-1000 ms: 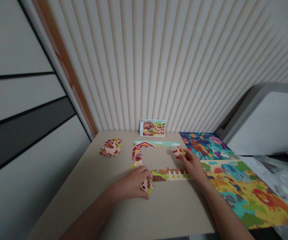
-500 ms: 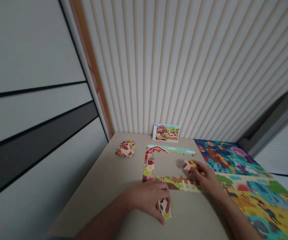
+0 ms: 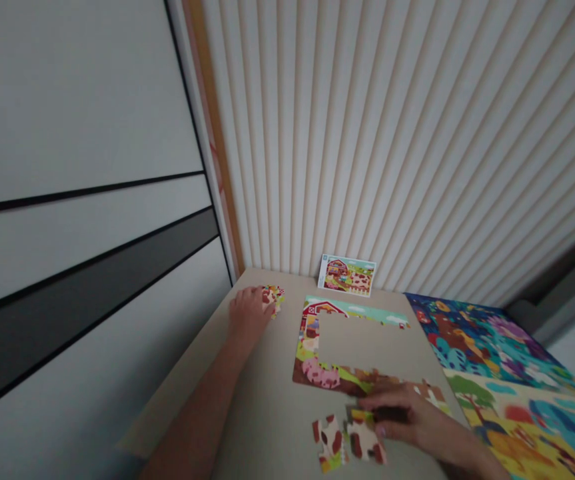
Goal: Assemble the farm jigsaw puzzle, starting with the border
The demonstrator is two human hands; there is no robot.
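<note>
Left hand [image 3: 247, 311] had jumped from the near edge to the loose pile [image 3: 273, 297] at the surface's far-left corner, fingers on it; right hand [image 3: 407, 421] pressed flat on two cow pieces [image 3: 350, 441] dropped near edge.

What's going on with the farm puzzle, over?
Left hand on the loose piece pile, grip unclear. Right hand flat on a cow piece, beside another. Puzzle frame middle unfilled. Nothing in the way.

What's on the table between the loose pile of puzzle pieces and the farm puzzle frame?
Nothing: in the head view, bare table separates the pile, under the left hand, from the frame.
</note>
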